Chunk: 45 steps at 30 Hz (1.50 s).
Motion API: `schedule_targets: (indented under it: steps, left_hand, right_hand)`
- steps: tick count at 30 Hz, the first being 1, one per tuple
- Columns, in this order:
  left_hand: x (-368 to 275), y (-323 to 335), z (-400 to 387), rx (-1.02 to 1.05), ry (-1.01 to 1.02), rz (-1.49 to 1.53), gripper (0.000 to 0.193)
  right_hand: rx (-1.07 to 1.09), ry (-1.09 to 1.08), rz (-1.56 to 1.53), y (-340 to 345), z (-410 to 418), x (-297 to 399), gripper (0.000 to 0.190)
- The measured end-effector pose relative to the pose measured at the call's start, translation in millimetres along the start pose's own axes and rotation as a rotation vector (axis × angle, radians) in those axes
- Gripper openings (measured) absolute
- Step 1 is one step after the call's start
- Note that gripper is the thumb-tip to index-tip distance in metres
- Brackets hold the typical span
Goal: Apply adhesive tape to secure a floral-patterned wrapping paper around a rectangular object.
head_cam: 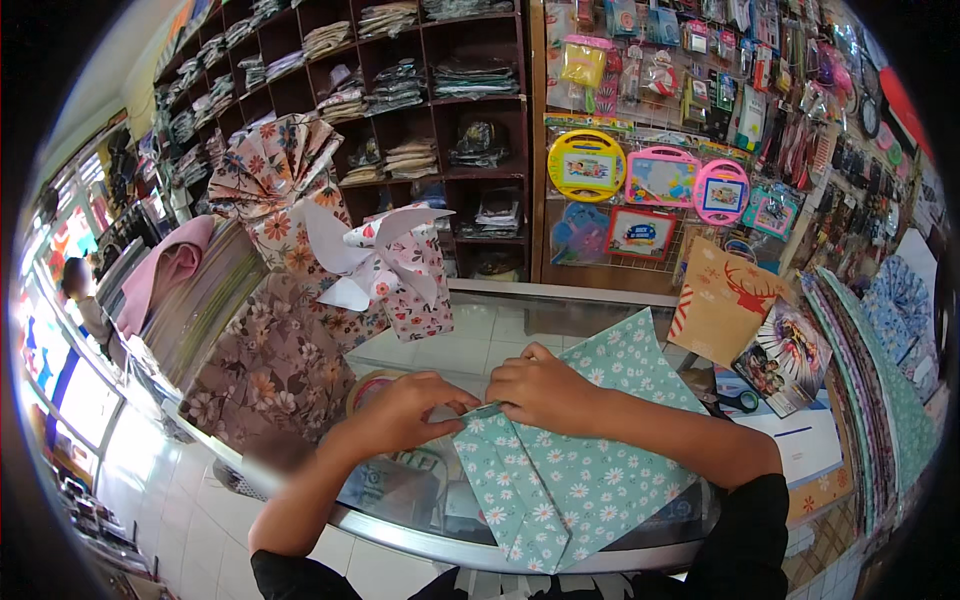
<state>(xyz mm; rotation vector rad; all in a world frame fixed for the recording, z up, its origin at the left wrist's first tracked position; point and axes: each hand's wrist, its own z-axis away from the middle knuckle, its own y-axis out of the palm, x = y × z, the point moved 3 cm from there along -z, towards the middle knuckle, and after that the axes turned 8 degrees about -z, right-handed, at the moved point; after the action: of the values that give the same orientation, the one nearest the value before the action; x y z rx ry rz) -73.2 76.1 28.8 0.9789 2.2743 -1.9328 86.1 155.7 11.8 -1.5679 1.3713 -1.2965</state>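
Observation:
A sheet of green wrapping paper point(607, 465) printed with white daisies lies over the glass counter in front of me, its left part folded into overlapping layers. My right hand point(540, 386) presses on the upper edge of the fold, fingers curled and gripping the paper. At the upper left corner of that fold, my left hand point(401, 412) has its thumb and fingertips on either side of the paper's edge. Partly behind my left hand is a roll of tape point(367, 390).
Floral paper-wrapped packages point(420, 300) and a brown floral one point(270, 360) stand at left on the glass counter point(480, 311). Scissors point(739, 401), a picture sheet point(784, 356) and a reindeer-print paper point(720, 300) lie right, beside upright paper sheets point(862, 375). A person point(86, 300) is far left.

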Motion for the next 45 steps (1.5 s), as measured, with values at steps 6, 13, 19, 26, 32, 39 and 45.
schedule_targets:
  steps: [6,13,19,26,32,39,45]
  left_hand:
    - [2,-5,5,0.047,0.127,0.018,0.025]
    - [-8,-8,6,0.186,0.202,-0.088,0.023]
    - [-7,-7,7,0.153,0.303,-0.150,0.027]
    - [-9,-3,11,0.135,0.326,-0.342,0.029]
    - [-10,-3,10,0.147,0.361,-0.416,0.030]
    - [5,-11,7,0.083,0.261,-0.216,0.027]
    - [7,-12,11,0.083,0.258,-0.160,0.022]
  right_hand:
    - [-0.026,-0.129,0.110,-1,19,16,0.030]
    - [0.044,-0.072,0.084,7,39,26,0.052]
    - [0.095,-0.043,0.070,9,39,32,0.060]
    - [0.110,0.001,0.117,15,43,36,0.055]
    - [0.129,0.006,0.130,16,43,35,0.053]
    - [0.073,-0.048,0.122,14,42,37,0.051]
    - [0.047,-0.054,0.145,16,42,38,0.049]
